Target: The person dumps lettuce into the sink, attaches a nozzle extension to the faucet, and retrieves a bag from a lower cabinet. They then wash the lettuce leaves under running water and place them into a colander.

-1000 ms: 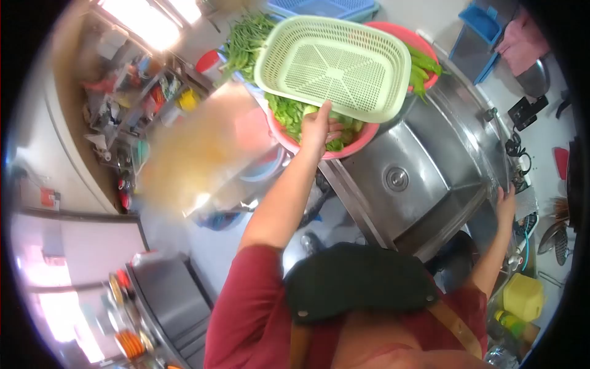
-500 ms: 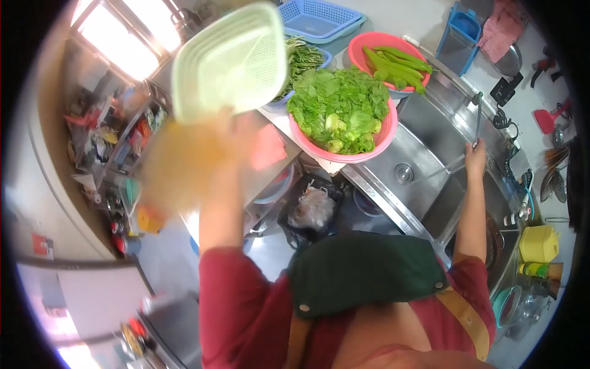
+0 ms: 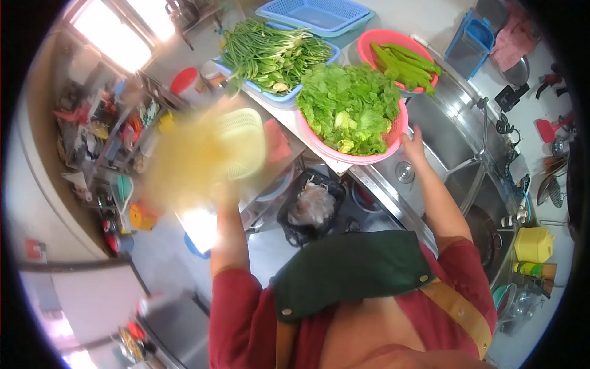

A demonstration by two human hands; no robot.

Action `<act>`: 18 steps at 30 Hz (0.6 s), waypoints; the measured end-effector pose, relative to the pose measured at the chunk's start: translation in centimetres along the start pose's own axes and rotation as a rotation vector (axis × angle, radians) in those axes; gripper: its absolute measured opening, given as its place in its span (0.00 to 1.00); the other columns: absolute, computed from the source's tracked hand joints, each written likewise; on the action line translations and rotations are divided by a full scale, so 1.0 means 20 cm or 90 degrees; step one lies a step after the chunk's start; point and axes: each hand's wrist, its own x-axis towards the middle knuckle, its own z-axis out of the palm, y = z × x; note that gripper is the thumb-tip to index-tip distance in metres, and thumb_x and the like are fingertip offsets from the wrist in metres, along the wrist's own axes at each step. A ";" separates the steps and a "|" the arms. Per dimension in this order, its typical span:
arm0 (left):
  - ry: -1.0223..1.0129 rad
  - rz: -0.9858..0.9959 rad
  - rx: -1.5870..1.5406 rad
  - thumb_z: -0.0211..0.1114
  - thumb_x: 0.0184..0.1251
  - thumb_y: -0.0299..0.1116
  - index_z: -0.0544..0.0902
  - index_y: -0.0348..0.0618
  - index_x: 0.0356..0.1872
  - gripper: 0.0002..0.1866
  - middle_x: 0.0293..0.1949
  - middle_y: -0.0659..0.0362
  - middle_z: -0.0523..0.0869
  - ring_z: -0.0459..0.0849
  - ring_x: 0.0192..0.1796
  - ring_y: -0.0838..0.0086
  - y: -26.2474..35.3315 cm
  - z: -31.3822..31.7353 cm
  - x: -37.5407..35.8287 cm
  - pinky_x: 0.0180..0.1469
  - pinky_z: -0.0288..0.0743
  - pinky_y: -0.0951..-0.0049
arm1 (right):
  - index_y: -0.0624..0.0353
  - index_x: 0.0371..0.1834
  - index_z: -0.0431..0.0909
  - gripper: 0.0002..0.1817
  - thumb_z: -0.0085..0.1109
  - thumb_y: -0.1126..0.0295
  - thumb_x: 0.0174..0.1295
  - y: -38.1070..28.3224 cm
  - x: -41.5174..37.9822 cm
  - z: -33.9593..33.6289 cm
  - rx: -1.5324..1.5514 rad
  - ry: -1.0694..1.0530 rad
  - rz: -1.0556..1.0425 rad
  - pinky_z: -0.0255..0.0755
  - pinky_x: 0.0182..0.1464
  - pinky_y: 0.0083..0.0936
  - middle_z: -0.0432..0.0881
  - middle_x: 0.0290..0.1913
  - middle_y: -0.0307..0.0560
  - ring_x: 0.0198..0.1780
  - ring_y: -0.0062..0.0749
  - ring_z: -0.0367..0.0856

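Observation:
My left hand (image 3: 226, 189) is at the near edge of a pale green plastic basket (image 3: 249, 144) and appears to grip it. A large yellowish blur covers its fingers and the basket's left part. My right hand (image 3: 413, 144) is by the right rim of a pink basket (image 3: 344, 157), its visible fingers apart. Leafy green lettuce (image 3: 347, 107) is heaped in the pink basket. Behind it, a blue basket (image 3: 335, 58) holds a pile of green onions (image 3: 273, 55). Long green peppers (image 3: 402, 64) lie in a smaller red-pink basket (image 3: 367, 52) at the back.
A steel sink (image 3: 424, 120) with a faucet (image 3: 482, 135) is on the right. A blue tray (image 3: 313, 15) is at the back. Below the counter sits a black bag-lined bin (image 3: 295, 227). Cluttered shelves are at left; a yellow jug (image 3: 533, 245) stands at right.
My left hand has lowered the pale green basket, uncovering the green onions. My right hand has let go of the faucet and moved left to the pink basket's rim.

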 end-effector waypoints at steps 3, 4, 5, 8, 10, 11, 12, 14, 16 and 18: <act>0.117 0.079 0.168 0.54 0.65 0.37 0.67 0.35 0.51 0.19 0.44 0.50 0.74 0.78 0.37 0.60 -0.10 0.08 -0.09 0.38 0.80 0.67 | 0.58 0.50 0.70 0.21 0.56 0.72 0.50 -0.14 0.04 -0.11 -0.177 -0.199 -0.305 0.69 0.46 0.40 0.75 0.47 0.53 0.47 0.46 0.74; 0.179 0.072 0.255 0.55 0.64 0.35 0.67 0.36 0.51 0.18 0.44 0.51 0.74 0.78 0.37 0.62 0.12 0.15 -0.20 0.38 0.78 0.68 | 0.58 0.47 0.72 0.19 0.55 0.73 0.49 -0.25 0.06 -0.14 -0.183 -0.346 -0.338 0.68 0.47 0.42 0.76 0.45 0.54 0.47 0.48 0.74; 0.220 0.080 0.313 0.56 0.63 0.33 0.68 0.37 0.51 0.18 0.43 0.51 0.74 0.78 0.37 0.63 0.39 0.23 -0.34 0.38 0.77 0.69 | 0.59 0.42 0.73 0.14 0.54 0.73 0.49 -0.28 0.05 -0.12 -0.192 -0.428 -0.334 0.69 0.44 0.42 0.77 0.39 0.55 0.43 0.48 0.75; 0.075 0.206 0.294 0.57 0.60 0.28 0.71 0.38 0.49 0.16 0.39 0.53 0.77 0.77 0.37 0.67 1.22 0.56 -0.64 0.39 0.73 0.72 | 0.61 0.33 0.76 0.08 0.53 0.73 0.48 -0.33 0.08 -0.05 -0.274 -0.632 -0.310 0.70 0.41 0.43 0.79 0.30 0.57 0.36 0.50 0.78; -0.102 0.322 0.123 0.60 0.56 0.24 0.75 0.38 0.43 0.12 0.33 0.55 0.80 0.78 0.37 0.70 1.75 0.82 -0.83 0.41 0.72 0.72 | 0.62 0.37 0.75 0.12 0.56 0.71 0.48 -0.32 0.19 0.02 -0.397 -0.709 -0.282 0.70 0.45 0.42 0.78 0.36 0.58 0.40 0.49 0.77; -0.204 0.395 0.123 0.65 0.52 0.28 0.76 0.39 0.44 0.16 0.36 0.53 0.81 0.79 0.38 0.67 1.77 0.97 -0.82 0.42 0.73 0.71 | 0.64 0.39 0.74 0.15 0.58 0.69 0.47 -0.33 0.22 0.03 -0.391 -0.667 -0.305 0.68 0.47 0.40 0.77 0.40 0.60 0.44 0.49 0.76; -0.351 0.299 0.135 0.70 0.47 0.33 0.75 0.40 0.48 0.24 0.43 0.49 0.79 0.78 0.46 0.62 1.98 1.07 -0.90 0.48 0.71 0.67 | 0.66 0.41 0.73 0.18 0.60 0.68 0.47 -0.35 0.24 0.03 -0.382 -0.625 -0.327 0.67 0.50 0.39 0.76 0.44 0.61 0.47 0.49 0.74; -0.374 0.470 0.343 0.72 0.42 0.46 0.71 0.43 0.54 0.35 0.59 0.46 0.65 0.65 0.60 0.50 2.00 1.33 -0.94 0.61 0.61 0.61 | 0.72 0.48 0.68 0.30 0.65 0.62 0.46 -0.41 0.26 0.06 -0.345 -0.623 -0.308 0.62 0.58 0.35 0.68 0.56 0.64 0.58 0.48 0.67; -0.334 0.385 0.391 0.71 0.42 0.44 0.71 0.43 0.54 0.34 0.59 0.46 0.65 0.66 0.59 0.48 1.89 1.53 -0.93 0.60 0.63 0.61 | 0.71 0.48 0.68 0.28 0.64 0.62 0.47 -0.33 0.28 0.16 -0.156 -0.581 -0.317 0.62 0.58 0.33 0.69 0.55 0.64 0.58 0.47 0.68; -0.337 0.321 0.433 0.70 0.43 0.41 0.72 0.42 0.53 0.32 0.59 0.46 0.65 0.67 0.57 0.47 1.88 1.61 -0.86 0.58 0.65 0.60 | 0.70 0.49 0.69 0.27 0.63 0.63 0.49 -0.30 0.35 0.18 -0.029 -0.531 -0.244 0.63 0.57 0.33 0.69 0.55 0.63 0.57 0.47 0.68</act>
